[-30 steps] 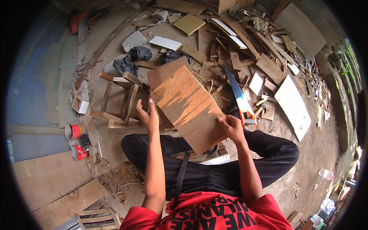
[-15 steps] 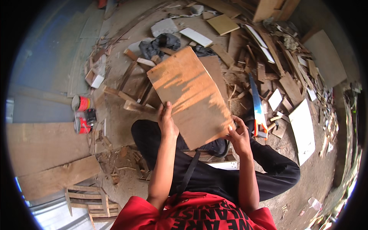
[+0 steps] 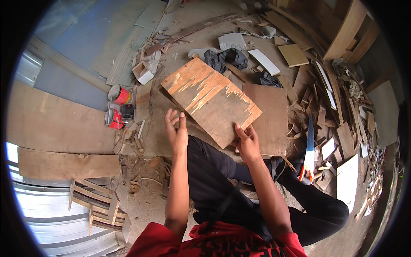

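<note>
A rectangular plywood board [image 3: 209, 103], its top layer splintered in pale orange streaks, is tilted above the floor in front of me. My right hand [image 3: 247, 143] grips its near right corner, thumb on top and fingers underneath. Just off the board's left edge, my left hand [image 3: 176, 130] has its fingers apart and slightly curled, with nothing in it. Behind the held board, a larger brown board [image 3: 272, 118] lies on the ground by my legs.
A handsaw [image 3: 309, 150] with a blue-white blade lies right of my foot. Red paint cans [image 3: 114, 118] and a black can [image 3: 128, 112] stand at left. Wood offcuts and white panels [image 3: 347, 182] litter the right side. A slatted wooden frame [image 3: 98, 205] sits at lower left.
The plywood board has turned and tilted further to the left. My left hand has let go of its edge, while my right hand keeps hold. The view has shifted left.
</note>
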Tool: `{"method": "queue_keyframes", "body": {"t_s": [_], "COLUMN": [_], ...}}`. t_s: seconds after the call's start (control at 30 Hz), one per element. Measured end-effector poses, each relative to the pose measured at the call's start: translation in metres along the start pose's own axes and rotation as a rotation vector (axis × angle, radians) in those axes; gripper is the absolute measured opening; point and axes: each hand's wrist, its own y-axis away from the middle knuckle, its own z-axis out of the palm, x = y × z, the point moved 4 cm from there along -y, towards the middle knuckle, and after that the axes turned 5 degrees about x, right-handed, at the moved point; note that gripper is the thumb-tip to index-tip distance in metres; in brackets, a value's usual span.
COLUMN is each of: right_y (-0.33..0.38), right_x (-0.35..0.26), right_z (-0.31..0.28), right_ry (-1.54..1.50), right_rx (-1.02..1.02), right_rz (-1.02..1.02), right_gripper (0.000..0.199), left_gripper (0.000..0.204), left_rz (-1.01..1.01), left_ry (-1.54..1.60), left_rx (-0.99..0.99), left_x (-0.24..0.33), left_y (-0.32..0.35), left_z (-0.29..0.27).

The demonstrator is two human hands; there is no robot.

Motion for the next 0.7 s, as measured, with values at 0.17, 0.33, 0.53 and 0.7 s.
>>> {"method": "queue_keyframes", "body": {"t_s": [0.17, 0.33, 0.53, 0.7], "right_y": [-0.045, -0.063, -0.078, -0.084], "right_x": [0.016, 0.031, 0.038, 0.050], "right_z": [0.018, 0.029, 0.023, 0.026], "right_ry": [0.056, 0.039, 0.062, 0.114], "right_rx": [-0.041, -0.012, 0.029, 0.017], "right_rz": [0.056, 0.055, 0.060, 0.104], "right_gripper": [0.038, 0.035, 0.037, 0.037], "left_gripper": [0.073, 0.070, 0.061, 0.064], "left_rz": [-0.105, -0.181, -0.428, -0.496], "left_ry": [0.090, 0.184, 0.146, 0.181], "left_rx": [-0.012, -0.117, -0.265, -0.251], "left_x": [-0.040, -0.059, -0.077, -0.119], "left_y": [-0.047, -0.083, -0.102, -0.123], "left_z": [-0.015, 0.012, 0.036, 0.026]}}
